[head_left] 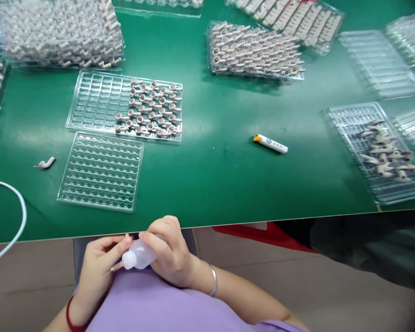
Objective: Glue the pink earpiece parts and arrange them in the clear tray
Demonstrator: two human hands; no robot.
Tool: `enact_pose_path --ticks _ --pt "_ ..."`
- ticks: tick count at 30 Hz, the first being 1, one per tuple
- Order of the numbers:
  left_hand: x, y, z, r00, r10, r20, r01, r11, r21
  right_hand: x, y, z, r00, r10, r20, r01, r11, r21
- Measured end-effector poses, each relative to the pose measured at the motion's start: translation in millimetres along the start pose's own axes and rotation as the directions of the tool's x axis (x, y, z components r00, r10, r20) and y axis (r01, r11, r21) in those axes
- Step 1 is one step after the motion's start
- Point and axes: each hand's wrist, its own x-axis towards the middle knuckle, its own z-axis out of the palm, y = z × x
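Observation:
Just off the table's front edge, my right hand (172,251) is wrapped round a small translucent squeeze bottle (145,253). The bottle has a white cap and a thin nozzle pointing left, down toward my lap. Beside it, my left hand (98,263) is closed in a pinch on a small pale part (127,236); only its tip shows between the fingers, the rest is hidden. Nearest on the table is a clear tray (99,173) with rows of small round pockets. Behind that, another clear tray (93,101) holds pale earbud shells (153,110) in its right half.
One loose earbud shell (46,163) lies at left near a white cable (22,207). A white tube with an orange end (270,143) lies mid-table. Stacked filled trays (255,50) stand at the back. At right, a tray (352,133) bears heaped shells. Dark clothing (366,249) shows below it.

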Motion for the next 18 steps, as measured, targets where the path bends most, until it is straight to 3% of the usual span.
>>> enact_pose_path --ticks 2,4,6,8,10,15,18 --pt "-3 4 -5.4 0.988 0.147 0.034 -0.151 0.968 0.202 2 4 -6 0.999 0.03 0.037 -0.033 0.995 0.094" --pt "-9 9 -10.4 0.912 0.399 0.096 -0.401 0.814 0.421 5 10 -15 0.99 0.128 0.063 -0.14 0.958 0.25" --pt "-14 13 -13.8 0.745 0.645 0.168 -0.611 0.561 0.558 7 19 -25 0.954 0.287 0.086 -0.297 0.872 0.389" --pt "-19 16 -15.1 0.585 0.78 0.222 -0.699 0.345 0.627 7 28 -34 0.894 0.433 0.112 -0.433 0.773 0.464" --pt "-20 18 -14.9 0.489 0.832 0.261 -0.715 0.211 0.667 7 36 -40 0.843 0.527 0.111 -0.507 0.707 0.494" --pt "-13 35 -11.7 0.386 0.856 0.344 -0.728 0.054 0.683 8 58 -51 0.792 0.61 0.015 -0.55 0.703 0.452" --pt "9 65 -6.9 0.276 0.872 0.404 -0.737 -0.078 0.671 13 71 -57 0.751 0.657 -0.056 -0.594 0.711 0.376"
